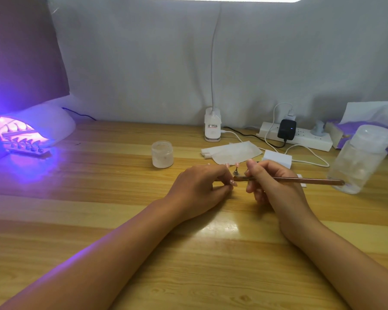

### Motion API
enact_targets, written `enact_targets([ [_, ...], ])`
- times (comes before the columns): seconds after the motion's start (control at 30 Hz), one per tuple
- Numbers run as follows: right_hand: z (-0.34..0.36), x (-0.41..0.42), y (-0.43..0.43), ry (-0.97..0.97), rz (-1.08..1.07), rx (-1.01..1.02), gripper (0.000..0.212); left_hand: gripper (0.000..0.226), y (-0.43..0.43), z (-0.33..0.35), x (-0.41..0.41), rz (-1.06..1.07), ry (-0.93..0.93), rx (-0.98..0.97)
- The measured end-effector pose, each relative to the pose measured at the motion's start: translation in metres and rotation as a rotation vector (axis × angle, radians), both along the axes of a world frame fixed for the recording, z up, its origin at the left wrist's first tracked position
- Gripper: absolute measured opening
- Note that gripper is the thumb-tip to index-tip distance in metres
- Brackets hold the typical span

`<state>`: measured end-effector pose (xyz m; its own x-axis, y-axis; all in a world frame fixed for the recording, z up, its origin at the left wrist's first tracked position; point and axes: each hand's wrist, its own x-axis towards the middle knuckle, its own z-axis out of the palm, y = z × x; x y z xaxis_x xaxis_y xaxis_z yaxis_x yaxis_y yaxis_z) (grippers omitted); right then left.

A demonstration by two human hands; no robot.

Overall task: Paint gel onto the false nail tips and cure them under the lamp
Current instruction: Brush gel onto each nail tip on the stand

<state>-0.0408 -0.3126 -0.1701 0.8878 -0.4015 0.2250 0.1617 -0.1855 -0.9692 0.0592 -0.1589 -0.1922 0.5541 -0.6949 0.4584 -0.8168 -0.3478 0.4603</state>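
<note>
On the table, the curing lamp sits at the frame's left edge. At centre, the jar stands above the left hand, whose nail tip lies just beside the brush in the right hand. The brush handle reaches right to the bottle. The power strip lies upper right.

Clip-on desk lamp on pale wooden tabletop; creased grey fabric backdrop behind lamp; white power strip right of lamp.

left grip: curled, pinching | right grip: curled, pinching | grips near, not touching
</note>
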Motion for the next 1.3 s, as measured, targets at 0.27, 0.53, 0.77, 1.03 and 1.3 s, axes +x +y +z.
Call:
enact_targets([
  [0.27,-0.0014,0.0013,0.0001,0.066,-0.026,-0.065,0.023,0.006,-0.0006,-0.0005,0.0005,0.006,0.0,0.005],
  [0.53,-0.0015,0.0017,0.0008,0.099,-0.052,-0.141,0.013,0.007,-0.0005,-0.0003,0.0,0.016,0.01,0.015],
  [0.77,-0.0007,0.0024,0.0006,0.111,-0.105,-0.133,0.013,0.008,-0.0003,-0.0003,0.0004,0.007,0.021,0.005],
  [1.03,-0.0016,0.0008,-0.0024,0.08,-0.118,-0.053,0.015,0.008,0.0001,0.0019,0.0004,-0.003,0.055,0.003],
  [1.3,0.0014,-0.0006,0.0011,0.047,-0.048,-0.005,0.03,0.007,0.0,0.0024,0.0006,0.001,0.076,-0.038],
])
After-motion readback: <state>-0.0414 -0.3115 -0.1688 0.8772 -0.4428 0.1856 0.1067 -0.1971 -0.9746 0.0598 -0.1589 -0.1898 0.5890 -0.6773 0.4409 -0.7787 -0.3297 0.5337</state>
